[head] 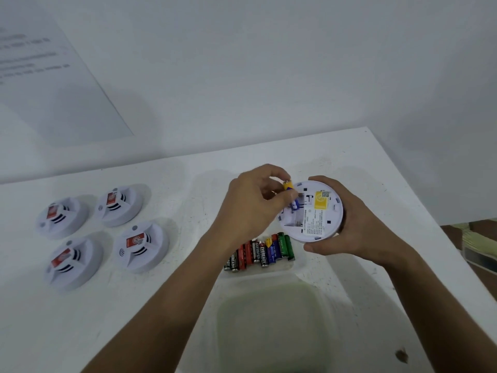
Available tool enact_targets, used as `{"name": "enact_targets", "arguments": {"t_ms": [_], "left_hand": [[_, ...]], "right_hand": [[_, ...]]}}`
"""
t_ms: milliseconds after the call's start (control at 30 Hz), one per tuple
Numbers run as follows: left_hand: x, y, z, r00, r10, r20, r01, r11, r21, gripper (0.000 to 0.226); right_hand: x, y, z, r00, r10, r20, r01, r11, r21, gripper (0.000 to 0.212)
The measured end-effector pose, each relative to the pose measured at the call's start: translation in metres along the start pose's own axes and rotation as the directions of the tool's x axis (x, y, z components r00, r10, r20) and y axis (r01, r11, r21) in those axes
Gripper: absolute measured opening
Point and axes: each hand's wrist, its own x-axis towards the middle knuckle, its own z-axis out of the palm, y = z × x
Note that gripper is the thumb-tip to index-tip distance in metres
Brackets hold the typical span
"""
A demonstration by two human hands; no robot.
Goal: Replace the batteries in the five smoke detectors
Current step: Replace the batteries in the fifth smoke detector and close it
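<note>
Soft even light, blurred edges

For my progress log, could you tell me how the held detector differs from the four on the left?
The held detector is back-up in the right hand, its battery bay showing; the four detectors lie face-up on the table, untouched. Its back carries a yellow label; theirs show red stickers. All are round and white.

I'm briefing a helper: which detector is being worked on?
On the table, four detectors sit left, face up. The fifth detector is held right of them, above the batteries, in the right hand. Only it shows its back, with a yellow sticker.
</note>
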Motion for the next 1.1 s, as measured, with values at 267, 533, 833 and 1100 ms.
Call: {"name": "enact_targets", "arguments": {"t_ms": [267,533,833,1100], "left_hand": [[-0.009,-0.017,0.01,0.995,0.091,-0.029,-0.088,0.992,0.086,0.02],[-0.016,-0.022,-0.006,0.949,0.084,0.304,-0.133,0.981,0.143,0.089],[-0.016,-0.03,-0.004,0.924,0.167,0.344,-0.259,0.935,0.241,0.081],[-0.002,-0.034,-0.006,0.962,0.159,0.22,-0.164,0.986,0.006,0.045]], "right_hand": [[-0.004,-0.008,0.003,0.999,-0.028,0.017,0.027,1.0,0.011,0.09],[-0.004,-0.01,-0.002,0.999,-0.013,0.033,0.012,1.0,0.025,0.088],[-0.002,-0.005,-0.005,0.997,0.041,0.068,-0.044,0.998,0.043,0.092],[0.004,-0.005,-0.011,0.997,0.027,0.077,-0.032,0.997,0.065,0.09]]}}
